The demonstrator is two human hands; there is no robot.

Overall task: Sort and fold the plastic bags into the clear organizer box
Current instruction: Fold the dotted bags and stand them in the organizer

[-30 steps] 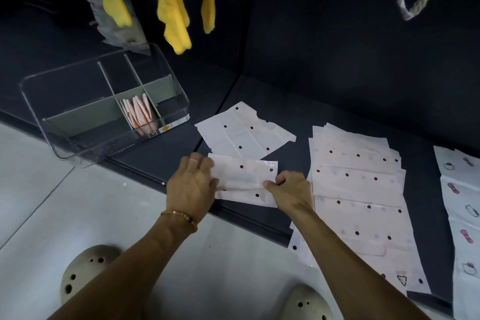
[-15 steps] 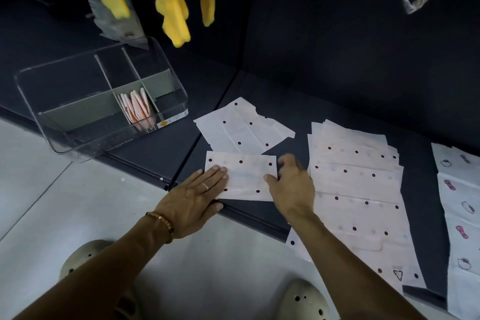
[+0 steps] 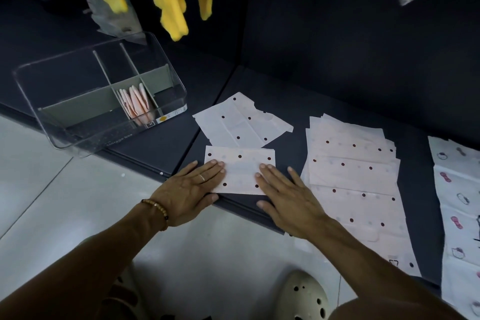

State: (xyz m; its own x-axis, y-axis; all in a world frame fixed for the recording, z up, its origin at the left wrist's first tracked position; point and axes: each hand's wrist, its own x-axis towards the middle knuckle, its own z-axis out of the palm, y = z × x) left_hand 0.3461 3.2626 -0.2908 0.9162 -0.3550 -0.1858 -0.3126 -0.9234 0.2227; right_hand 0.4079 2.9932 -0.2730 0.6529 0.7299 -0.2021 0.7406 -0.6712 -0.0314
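Bag in hand: a pale dotted plastic bag [image 3: 240, 173], folded to a short rectangle, is lying at the near edge of the dark platform [image 3: 166, 148], just in front of another dotted bag [image 3: 240, 122] lying crumpled flat.
Hands: the left hand [image 3: 189, 192] and right hand [image 3: 285, 195] are both pressing flat on the folded bag's two ends, fingers straight and spread, gripping nothing.
Just changed: a second ago both hands were pinching the bag's edges; now they are lying open on it, smoothing the crease, so this fold is likely being set before the next one.
Organizer: the clear organizer box [image 3: 78, 143] is sitting well to the left, with a few folded pink bags [image 3: 135, 104] standing in its middle compartment.
Still waiting: a stack of dotted bags [image 3: 358, 171] is lying just right of the hands, and a strip of cartoon-print bags [image 3: 457, 189] at the far right.
Above: yellow cloths [image 3: 168, 0] are hanging.
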